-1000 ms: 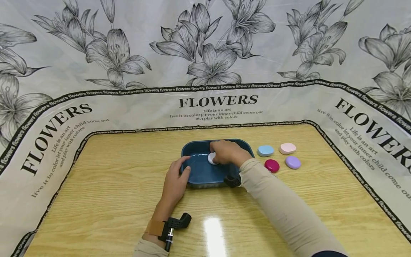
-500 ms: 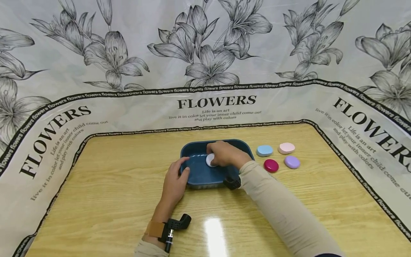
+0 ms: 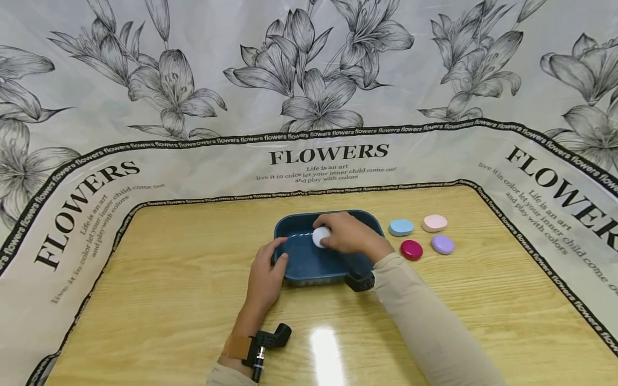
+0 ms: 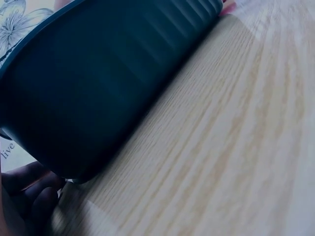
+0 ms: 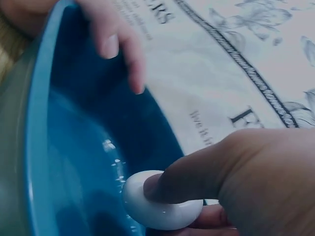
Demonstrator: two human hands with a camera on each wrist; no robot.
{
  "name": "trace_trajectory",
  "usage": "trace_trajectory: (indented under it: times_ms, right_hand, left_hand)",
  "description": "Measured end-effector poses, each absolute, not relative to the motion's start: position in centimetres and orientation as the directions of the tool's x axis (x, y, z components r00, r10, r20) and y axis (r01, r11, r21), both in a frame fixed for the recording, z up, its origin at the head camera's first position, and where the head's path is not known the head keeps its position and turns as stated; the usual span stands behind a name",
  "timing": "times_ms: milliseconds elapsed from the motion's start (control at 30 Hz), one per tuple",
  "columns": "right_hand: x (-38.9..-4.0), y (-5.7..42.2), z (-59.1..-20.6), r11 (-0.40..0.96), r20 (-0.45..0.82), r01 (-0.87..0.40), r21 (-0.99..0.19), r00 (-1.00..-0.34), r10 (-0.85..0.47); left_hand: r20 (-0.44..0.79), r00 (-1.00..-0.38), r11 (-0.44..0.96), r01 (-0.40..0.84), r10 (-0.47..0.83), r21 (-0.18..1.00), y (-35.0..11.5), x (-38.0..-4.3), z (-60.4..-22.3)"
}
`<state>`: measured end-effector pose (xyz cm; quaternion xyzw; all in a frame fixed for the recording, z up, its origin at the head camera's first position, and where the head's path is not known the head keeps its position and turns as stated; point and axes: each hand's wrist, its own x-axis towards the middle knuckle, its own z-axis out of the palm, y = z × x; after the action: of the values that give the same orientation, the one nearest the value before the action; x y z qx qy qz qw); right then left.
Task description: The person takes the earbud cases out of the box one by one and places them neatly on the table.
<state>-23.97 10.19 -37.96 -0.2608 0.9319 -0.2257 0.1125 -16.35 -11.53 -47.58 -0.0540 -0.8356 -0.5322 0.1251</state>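
A round, glossy white bar of soap (image 3: 320,237) is pinched by my right hand (image 3: 348,233), inside the dark blue basin (image 3: 309,276). In the right wrist view, the right thumb lies on top of the white soap (image 5: 162,216) and the fingers are partly hidden beneath it. My left hand (image 3: 264,271) holds the basin's left end. Two of its digits reach over the rim in the right wrist view, while other fingers (image 4: 42,196) curl at the outer corner in the left wrist view.
To the basin's right lie a light blue soap (image 3: 401,227), a pink soap (image 3: 435,223), a dark red soap (image 3: 411,250) and a purple soap (image 3: 442,244). All rest on the wooden table (image 3: 169,289). A flower-printed cloth (image 3: 328,177) borders the table behind and at the sides.
My right hand has tilted and raised the white soap slightly, so more of its round face shows. The right forearm has shifted a little to the right. The left hand still holds the basin.
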Motion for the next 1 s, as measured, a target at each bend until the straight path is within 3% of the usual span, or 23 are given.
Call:
trace_trajectory:
  times_ms: [300,700,1000]
  right_hand:
    - [-22.7,12.5,-37.3,0.725,0.032,-0.396,-0.563,-0.887,-0.460]
    - [-21.6,13.4,-37.9,0.676,0.170,-0.416,-0.608,-0.900,-0.401]
    - [-20.5,14.6,-38.3,0.636,0.269,-0.391,-0.665,-0.920,-0.284]
  left_hand:
    - [0.270,-0.962,0.436,0.224,-0.046,0.872,-11.2,-16.5,-47.5]
    - [0.268,-0.962,0.435,0.218,-0.057,0.874,-11.3,-16.1,-47.8]
    - [0.275,-0.960,0.436,0.227,-0.051,0.871,-11.2,-16.3,-47.9]
